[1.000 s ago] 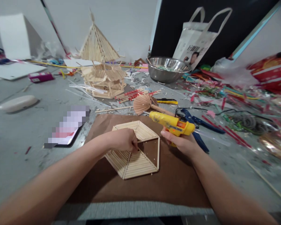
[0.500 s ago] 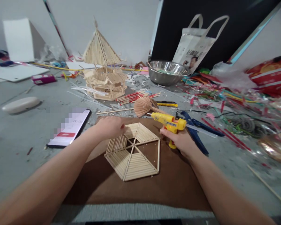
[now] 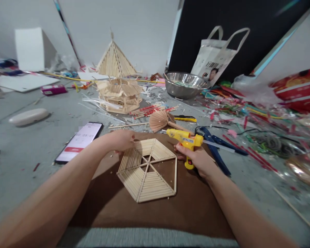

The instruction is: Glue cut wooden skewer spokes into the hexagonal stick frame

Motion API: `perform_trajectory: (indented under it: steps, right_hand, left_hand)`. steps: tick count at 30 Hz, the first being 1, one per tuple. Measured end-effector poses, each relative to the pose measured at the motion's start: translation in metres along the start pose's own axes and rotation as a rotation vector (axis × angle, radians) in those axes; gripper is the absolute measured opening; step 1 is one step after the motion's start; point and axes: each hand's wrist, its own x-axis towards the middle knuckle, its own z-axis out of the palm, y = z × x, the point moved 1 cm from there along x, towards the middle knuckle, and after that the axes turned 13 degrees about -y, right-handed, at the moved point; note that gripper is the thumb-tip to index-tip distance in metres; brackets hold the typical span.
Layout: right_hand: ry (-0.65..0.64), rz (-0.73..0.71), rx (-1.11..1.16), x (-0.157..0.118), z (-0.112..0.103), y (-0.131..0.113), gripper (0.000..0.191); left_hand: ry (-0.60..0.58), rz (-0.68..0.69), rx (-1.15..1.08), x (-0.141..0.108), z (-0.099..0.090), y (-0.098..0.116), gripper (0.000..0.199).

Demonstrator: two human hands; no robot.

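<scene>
L hand moved off centre of hex frame to its far-L edge; can't tell if gripping. Frame's flat on brown mat betw. hands, L nearer, unfilled wedge twd R. R hand grasps glue gun.

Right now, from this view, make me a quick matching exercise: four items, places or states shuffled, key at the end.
Things
1. glue gun
2. stick hexagon
3. phone
4. metal bowl

Places or states
A. lying to the left of the brown sheet, screen lit
B. standing in front of the white bag
C. held in the right hand
D. lying on the brown sheet, its right-hand wedge not filled with sticks

Pairs
1-C, 2-D, 3-A, 4-B
</scene>
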Motion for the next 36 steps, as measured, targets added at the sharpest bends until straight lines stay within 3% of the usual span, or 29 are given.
perform_trajectory:
  steps: [4, 13, 22, 25, 27, 30, 33, 36]
  right_hand:
    - [0.017, 0.001, -0.017, 0.0, -0.001, -0.001, 0.03]
    - [-0.019, 0.025, 0.064, -0.004, 0.004, -0.006, 0.028]
    - [-0.188, 0.036, 0.161, -0.007, 0.011, -0.004, 0.021]
    - [-0.23, 0.033, 0.165, -0.008, 0.012, -0.004, 0.021]
    - [-0.197, 0.018, 0.138, -0.008, 0.011, -0.004, 0.02]
    - [-0.103, -0.016, 0.111, -0.006, 0.007, -0.003, 0.02]
    - [-0.094, -0.027, 0.157, -0.005, 0.006, -0.003, 0.019]
    - [-0.154, -0.04, 0.198, -0.007, 0.009, -0.005, 0.016]
  left_hand:
    - [0.005, 0.022, -0.167, 0.001, -0.002, 0.0, 0.047]
    - [0.204, 0.155, -0.537, 0.01, -0.006, -0.013, 0.046]
    - [0.277, 0.415, -0.978, 0.021, -0.004, -0.016, 0.049]
    - [0.296, 0.464, -1.033, 0.026, -0.003, -0.018, 0.044]
    - [0.383, 0.407, -0.952, 0.031, -0.003, -0.024, 0.039]
    - [0.541, 0.188, -0.703, 0.035, -0.004, -0.035, 0.03]
    - [0.445, 0.083, -0.607, 0.036, -0.003, -0.039, 0.029]
    - [0.402, 0.087, -0.606, 0.034, -0.003, -0.036, 0.031]
